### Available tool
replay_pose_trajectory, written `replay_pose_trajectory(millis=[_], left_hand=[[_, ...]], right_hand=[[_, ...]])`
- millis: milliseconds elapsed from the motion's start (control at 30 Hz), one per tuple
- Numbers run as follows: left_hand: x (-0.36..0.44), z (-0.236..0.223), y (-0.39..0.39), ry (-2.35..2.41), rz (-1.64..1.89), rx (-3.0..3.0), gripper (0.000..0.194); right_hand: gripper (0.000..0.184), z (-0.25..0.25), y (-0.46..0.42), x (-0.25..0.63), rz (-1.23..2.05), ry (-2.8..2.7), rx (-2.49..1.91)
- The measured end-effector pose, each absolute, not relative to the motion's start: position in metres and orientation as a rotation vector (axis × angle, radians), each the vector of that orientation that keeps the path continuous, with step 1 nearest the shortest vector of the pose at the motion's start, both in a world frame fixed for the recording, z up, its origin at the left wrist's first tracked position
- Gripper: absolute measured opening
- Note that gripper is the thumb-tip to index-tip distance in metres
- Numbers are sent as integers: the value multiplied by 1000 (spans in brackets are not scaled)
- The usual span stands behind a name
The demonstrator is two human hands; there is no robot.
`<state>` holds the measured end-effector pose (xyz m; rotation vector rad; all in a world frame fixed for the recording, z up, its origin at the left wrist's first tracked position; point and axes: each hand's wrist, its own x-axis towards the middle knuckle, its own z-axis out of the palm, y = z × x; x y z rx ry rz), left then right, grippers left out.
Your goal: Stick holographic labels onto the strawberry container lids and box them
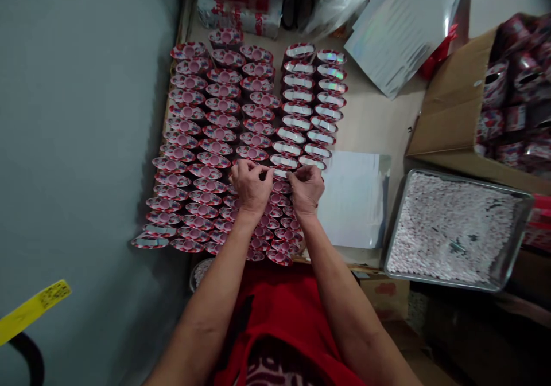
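Note:
Rows of small oval-topped containers (221, 105) with a red and pink pattern stand close together on the table. Many have a pink round piece in the middle of the top; in the two right-hand columns, the far ones carry a shiny whitish strip (297, 95) lengthwise. My left hand (253, 188) and my right hand (306, 190) face each other over the right-hand columns, fingers pinched. Between their fingertips lies another whitish strip (280, 174), one hand at each end, over a container top. Fingers and forearms hide some containers nearby.
On the right, a metal tray (398, 225) holds many small pale pieces, below a cardboard box (451, 96) of patterned containers. White sheets (350, 199) lie beside the rows, and a shiny silvery sheet (400, 30) lies farther back. A wall (86, 116) borders the left.

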<state>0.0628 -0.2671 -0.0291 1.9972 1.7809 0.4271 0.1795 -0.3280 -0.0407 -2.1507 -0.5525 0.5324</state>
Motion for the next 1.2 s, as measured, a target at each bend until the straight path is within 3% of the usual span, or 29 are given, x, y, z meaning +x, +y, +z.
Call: replay_pose_trajectory(millis=[433, 600, 733, 900, 1100, 1200], left_hand=[[61, -28, -265, 1762, 410, 1956, 15], [65, -23, -247, 1904, 307, 1888, 46], [71, -24, -228, 1874, 195, 1942, 48], [80, -8, -219, 1843, 64, 2056, 43], [191, 19, -272, 1385, 414, 2234, 13], [288, -1, -303, 1082, 416, 2191, 15]], right_hand=[[17, -29, -322, 177, 580, -556, -2193], [29, -27, -320, 186, 530, -649, -2392], [41, -20, -318, 204, 691, -672, -2534], [38, -12, -314, 213, 882, -783, -2498], [19, -17, -360, 251, 866, -776, -2172], [11, -22, -421, 311, 731, -676, -2159]])
